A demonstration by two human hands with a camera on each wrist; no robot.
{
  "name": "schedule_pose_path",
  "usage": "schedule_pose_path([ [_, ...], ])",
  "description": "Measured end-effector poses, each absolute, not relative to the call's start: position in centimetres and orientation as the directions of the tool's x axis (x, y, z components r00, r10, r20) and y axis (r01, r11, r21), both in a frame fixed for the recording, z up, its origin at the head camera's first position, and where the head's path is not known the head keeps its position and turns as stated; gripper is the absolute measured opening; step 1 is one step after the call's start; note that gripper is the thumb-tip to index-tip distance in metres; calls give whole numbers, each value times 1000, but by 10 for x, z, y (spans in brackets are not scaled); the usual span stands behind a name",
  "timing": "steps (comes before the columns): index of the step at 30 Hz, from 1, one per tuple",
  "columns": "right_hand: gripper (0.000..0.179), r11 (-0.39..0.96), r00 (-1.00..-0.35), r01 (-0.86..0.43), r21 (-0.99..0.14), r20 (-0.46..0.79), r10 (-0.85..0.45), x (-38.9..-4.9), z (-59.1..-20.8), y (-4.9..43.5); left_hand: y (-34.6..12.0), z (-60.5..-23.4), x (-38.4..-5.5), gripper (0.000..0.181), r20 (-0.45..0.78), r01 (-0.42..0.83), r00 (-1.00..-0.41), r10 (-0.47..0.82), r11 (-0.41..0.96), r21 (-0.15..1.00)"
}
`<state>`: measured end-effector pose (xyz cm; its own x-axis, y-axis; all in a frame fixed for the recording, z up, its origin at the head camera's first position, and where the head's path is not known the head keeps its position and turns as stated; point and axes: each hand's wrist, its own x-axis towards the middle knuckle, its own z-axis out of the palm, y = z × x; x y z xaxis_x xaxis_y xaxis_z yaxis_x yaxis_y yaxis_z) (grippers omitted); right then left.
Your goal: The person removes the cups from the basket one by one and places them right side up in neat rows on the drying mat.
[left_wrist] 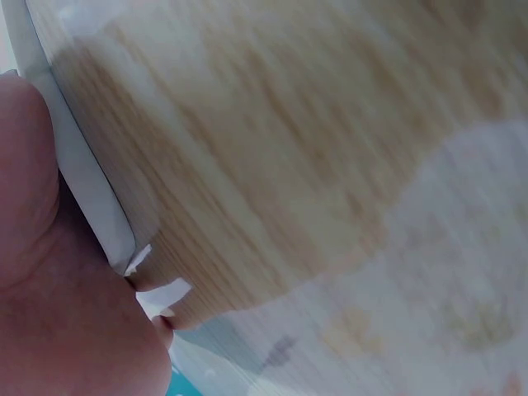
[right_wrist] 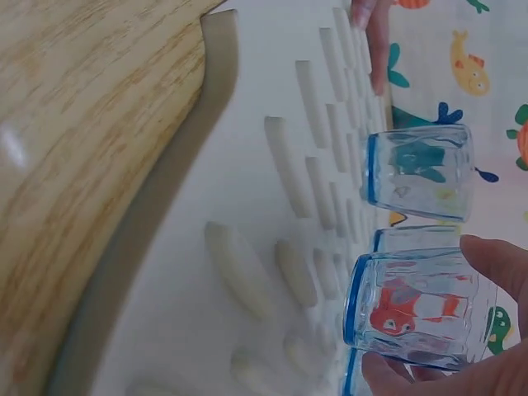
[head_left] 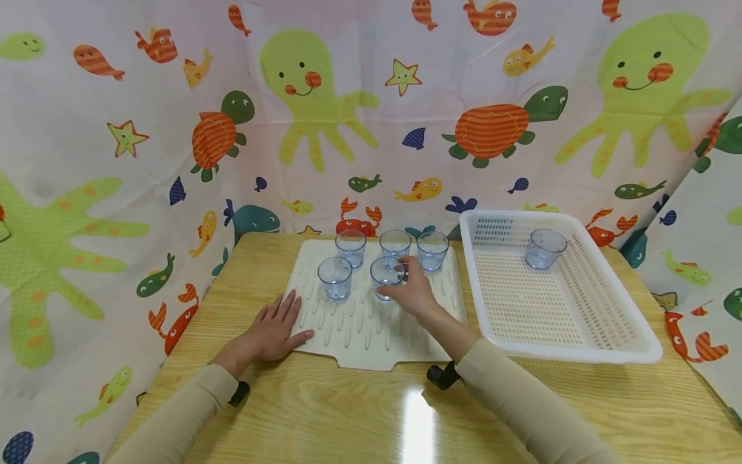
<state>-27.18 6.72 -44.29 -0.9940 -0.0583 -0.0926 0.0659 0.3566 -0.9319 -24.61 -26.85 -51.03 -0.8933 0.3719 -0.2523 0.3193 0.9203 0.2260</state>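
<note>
Several clear bluish tumblers stand upright on a white ribbed draining board (head_left: 359, 341). My right hand (head_left: 413, 290) holds the front middle tumbler (head_left: 387, 278) by its sides, thumb and fingers on opposite sides. In the right wrist view this glass (right_wrist: 412, 309) has its blue base close to the board. Left of it stands another tumbler (head_left: 335, 283); three more, including the back right tumbler (head_left: 432, 254), form a row behind. My left hand (head_left: 275, 328) rests flat at the board's left edge, fingers straight. The left wrist view shows only part of that hand (left_wrist: 58, 289) beside the board's edge (left_wrist: 91, 181).
Right of the board sits a white plastic basket (head_left: 527, 309) with a single tumbler (head_left: 545, 250) in its back part. Both stand on a wooden table (head_left: 324, 412). A sea-animal printed curtain (head_left: 359, 129) hangs behind and along the sides.
</note>
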Motion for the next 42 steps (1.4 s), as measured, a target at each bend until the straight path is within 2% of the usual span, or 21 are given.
schedule_pose_path([
  [20, 78, 372, -993, 54, -927, -87, -74, -278, -451, 55, -268, -512, -246, 102, -237, 323, -897, 373, 919, 224],
  [31, 89, 347, -984, 90, -934, -136, -111, -279, -457, 58, -269, -514, -246, 104, -240, 328, -894, 378, 918, 223],
  [42, 96, 430, -992, 21, -903, -72, -101, -267, -452, 70, -269, -513, -247, 103, -238, 330, -895, 377, 920, 213],
])
